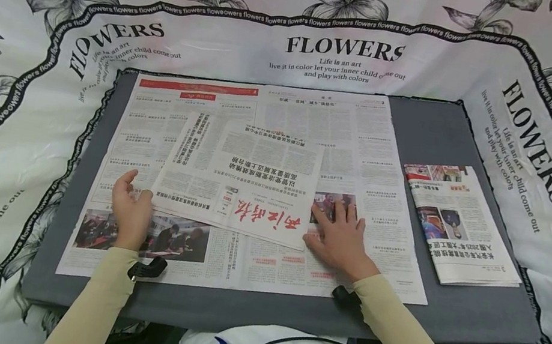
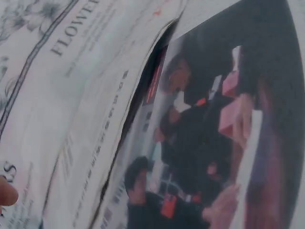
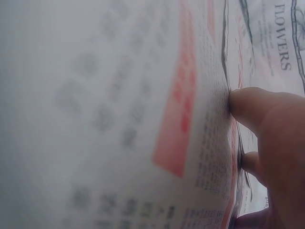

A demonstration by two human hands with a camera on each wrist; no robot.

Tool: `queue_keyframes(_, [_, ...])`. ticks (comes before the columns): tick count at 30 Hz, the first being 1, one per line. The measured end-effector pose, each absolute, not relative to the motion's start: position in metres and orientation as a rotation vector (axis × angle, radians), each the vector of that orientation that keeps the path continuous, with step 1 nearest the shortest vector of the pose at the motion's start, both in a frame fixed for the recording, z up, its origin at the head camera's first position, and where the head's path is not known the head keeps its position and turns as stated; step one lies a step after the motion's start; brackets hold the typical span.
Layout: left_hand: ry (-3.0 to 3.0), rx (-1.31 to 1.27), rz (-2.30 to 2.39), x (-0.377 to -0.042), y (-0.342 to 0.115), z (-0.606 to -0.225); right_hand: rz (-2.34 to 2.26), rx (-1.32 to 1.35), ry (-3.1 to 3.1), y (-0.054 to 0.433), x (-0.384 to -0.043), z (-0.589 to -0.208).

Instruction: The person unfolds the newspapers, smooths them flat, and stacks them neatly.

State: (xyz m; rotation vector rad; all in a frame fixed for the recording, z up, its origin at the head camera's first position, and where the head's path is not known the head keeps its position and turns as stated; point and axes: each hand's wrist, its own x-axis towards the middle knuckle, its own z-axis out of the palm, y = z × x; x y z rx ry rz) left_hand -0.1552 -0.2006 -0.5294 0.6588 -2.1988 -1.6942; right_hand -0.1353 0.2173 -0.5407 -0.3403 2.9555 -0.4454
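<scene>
A folded newspaper [image 1: 239,178] with a red masthead lies slightly turned on a large spread newspaper [image 1: 386,233]. My left hand [image 1: 131,213] is beside the folded paper's near left corner, fingers loosely bent, thumb near the edge. Only one fingertip [image 2: 6,193] of it shows in the left wrist view, beside the paper's lifted-looking edge. With fingers spread, my right hand [image 1: 343,241] rests on the spread sheet, its thumb and index fingertip right at the folded paper's right edge. In the right wrist view its thumb [image 3: 245,102] touches the printed sheet.
To the right, another folded newspaper [image 1: 458,227] lies on the grey table [image 1: 422,117]. A flower-printed cloth [image 1: 231,46] hangs around the back and sides. Black wrist straps [image 1: 148,267] are on both arms, and a dark cable [image 1: 292,338] crosses the person's lap.
</scene>
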Motion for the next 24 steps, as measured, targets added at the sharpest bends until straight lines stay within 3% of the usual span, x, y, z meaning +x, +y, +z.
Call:
queue_keyframes(5, [-2.517, 0.312, -1.312, -0.16, -0.182, -0.524, -0.45, -0.346, 2.961, 0.218, -0.135, -0.539])
queue_keyframes(14, [-2.998, -0.199, -0.84, -0.174, -0.108, -0.515, -0.488, -0.328, 2.954, 0.22, -0.135, -0.538])
queue_keyframes(24, [-3.252, -0.143, -0.684, -0.19, -0.062, -0.525, -0.485, -0.325, 2.954, 0.216, -0.134, -0.537])
